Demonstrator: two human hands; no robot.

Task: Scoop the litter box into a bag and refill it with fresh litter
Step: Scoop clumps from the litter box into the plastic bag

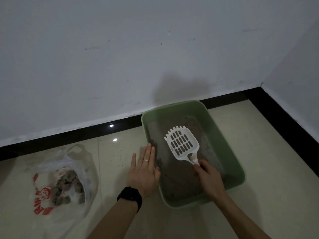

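Right hand (pixel 208 178) gripped the handle of the white scoop (pixel 181 142), fingers curled round it. The scoop head hung over the grey litter (pixel 177 180), tines pointing to the far wall, and no clump was visible in it. Left hand (pixel 144 171) was flat with straight fingers and held nothing. It lay along the left rim of the green litter box (pixel 221 145); contact looked likely but could not be confirmed. The box sat on the floor (pixel 259 152) near the corner, its far end close to the black baseboard.

The plastic bag (pixel 57 173) lay on the floor well apart to the left, with clumps (pixel 69 185) already inside. Loose grains (pixel 123 156) were scattered between bag and box.

Judged step: another sifting pass, scooping part not finished. To do it well:
- Brace the box with the left hand.
- Run the tines low along the bottom, lift slowly, and shake over the box so clean litter falls back.
- Carry the scoop level to the bag. Its mouth looked slumped, so the left hand would likely need to hold it open.

No fresh litter was in view.
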